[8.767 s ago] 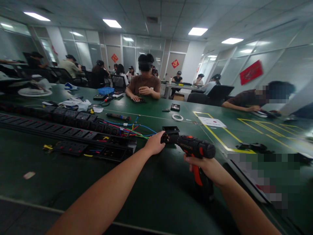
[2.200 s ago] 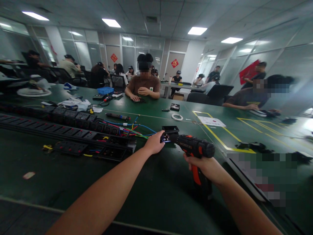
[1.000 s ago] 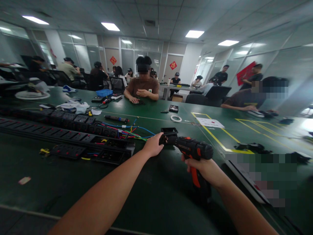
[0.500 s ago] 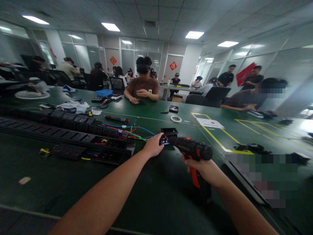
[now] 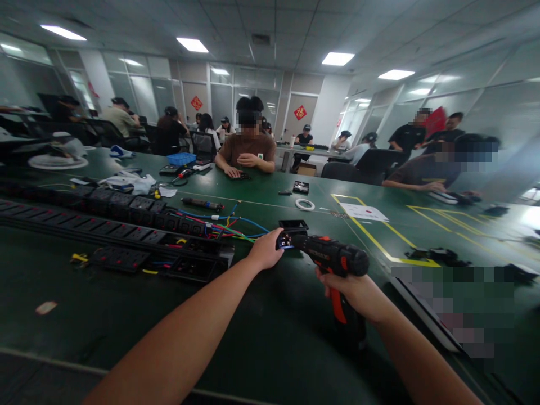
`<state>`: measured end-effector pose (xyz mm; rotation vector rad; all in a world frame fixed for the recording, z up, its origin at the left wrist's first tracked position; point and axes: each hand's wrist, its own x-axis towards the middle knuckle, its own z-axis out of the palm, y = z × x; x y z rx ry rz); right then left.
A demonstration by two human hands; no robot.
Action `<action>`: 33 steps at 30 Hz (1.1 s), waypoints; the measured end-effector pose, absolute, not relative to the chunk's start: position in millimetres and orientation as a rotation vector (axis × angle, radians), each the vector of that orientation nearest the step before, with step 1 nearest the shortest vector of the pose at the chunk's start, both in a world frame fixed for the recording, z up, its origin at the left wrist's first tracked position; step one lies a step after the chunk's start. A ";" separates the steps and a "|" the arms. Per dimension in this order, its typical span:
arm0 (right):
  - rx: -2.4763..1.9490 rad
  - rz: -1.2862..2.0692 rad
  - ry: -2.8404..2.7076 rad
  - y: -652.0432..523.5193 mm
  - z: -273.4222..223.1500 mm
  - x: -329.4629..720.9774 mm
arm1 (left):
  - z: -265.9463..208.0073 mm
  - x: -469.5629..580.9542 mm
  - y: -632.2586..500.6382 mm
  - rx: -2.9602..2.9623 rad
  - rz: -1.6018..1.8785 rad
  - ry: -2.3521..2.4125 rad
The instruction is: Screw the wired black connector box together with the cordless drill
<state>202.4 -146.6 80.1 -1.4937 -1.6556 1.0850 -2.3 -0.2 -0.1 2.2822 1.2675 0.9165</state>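
Observation:
My left hand (image 5: 266, 250) is closed around a small dark module (image 5: 286, 241) with shiny metal parts on its face. In my right hand (image 5: 352, 289) is a black and orange cordless drill (image 5: 333, 256), gripped by its handle and pointing left. Its nose reaches the module; the exact contact point is too small to make out. Just behind the module lies a black rectangular frame (image 5: 294, 224). Coloured wires (image 5: 236, 229) run from the long black power strips (image 5: 126, 225) on the left towards my left hand.
The green table (image 5: 261, 337) carries a roll of white tape (image 5: 305, 204), a dark screwdriver-like tool (image 5: 202, 203), a blue basket (image 5: 181, 158), white gloves (image 5: 130, 183) and a paper sheet (image 5: 364, 212). A co-worker (image 5: 248, 146) sits opposite; another sits at the right.
My hands, the module and the drill hold nearly the same pose. The whole view has shifted very slightly. In the background at right, a standing person has moved.

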 end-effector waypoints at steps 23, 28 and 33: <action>-1.513 1.055 -1.630 -150.0 87.2 197.4 | 0.0 -3.2 -0.2 2.281 0.915 1.265; -1.538 1.049 -1.593 -150.7 87.9 195.7 | 1.9 -4.2 -1.5 2.281 0.910 1.268; -1.542 1.057 -1.579 -148.9 86.6 197.1 | 2.6 -4.3 -1.8 2.267 0.900 1.269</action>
